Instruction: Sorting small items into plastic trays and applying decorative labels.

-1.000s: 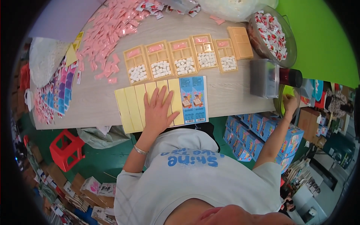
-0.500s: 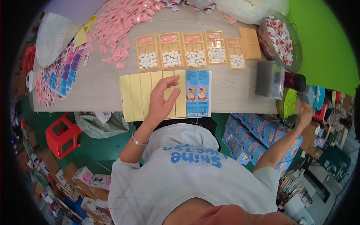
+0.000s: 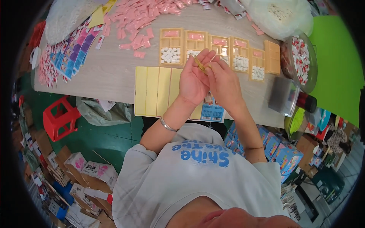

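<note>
While it is pinched between both hands above the table (image 3: 114,76), a thin yellow strip (image 3: 200,65) is held by the left hand (image 3: 194,81) and the right hand (image 3: 225,81), fingers closed on it. Flat yellow cards (image 3: 156,91) and a blue printed card (image 3: 213,112) lie beneath. Behind, tan trays (image 3: 171,47) hold white pieces; pink packets (image 3: 140,19) are scattered beyond.

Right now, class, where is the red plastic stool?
In the head view, the red plastic stool stands on the green floor at the person's left, below the wooden table edge, beside a grey crumpled bag.
</note>
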